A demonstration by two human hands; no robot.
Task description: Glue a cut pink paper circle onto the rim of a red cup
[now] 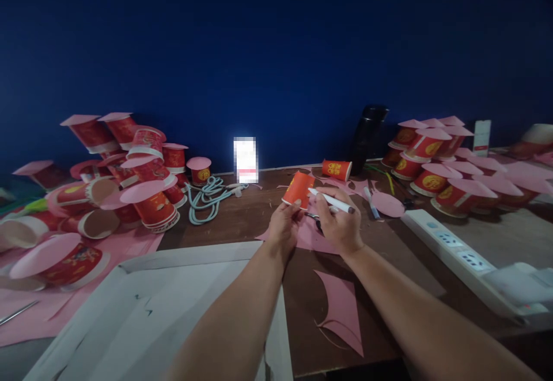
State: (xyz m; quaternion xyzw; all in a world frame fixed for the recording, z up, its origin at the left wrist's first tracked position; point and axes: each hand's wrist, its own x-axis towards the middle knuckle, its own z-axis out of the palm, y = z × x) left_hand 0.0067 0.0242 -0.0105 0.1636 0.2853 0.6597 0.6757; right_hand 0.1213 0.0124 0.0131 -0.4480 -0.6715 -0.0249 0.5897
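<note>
A red paper cup [298,190] with yellow print is tilted in my left hand [283,225], whose thumb presses near its pale rim. My right hand [339,223] grips a white marker [334,199], its tip at the right side of the cup. Below both hands lies a pink paper scrap [317,240], and a dark object on it is partly hidden by my right hand. Behind them, another red cup [336,170] rests on its side. A pink paper disc [387,204] and a capped pen [371,204] lie to the right.
Stacked red cups with pink discs [149,208] crowd the left, with more cups [433,182] at right. A coiled cable [205,202], a lit phone [246,159] and a black bottle [369,139] stand along the back. A white tray [181,271] and a power strip [458,257] flank my arms.
</note>
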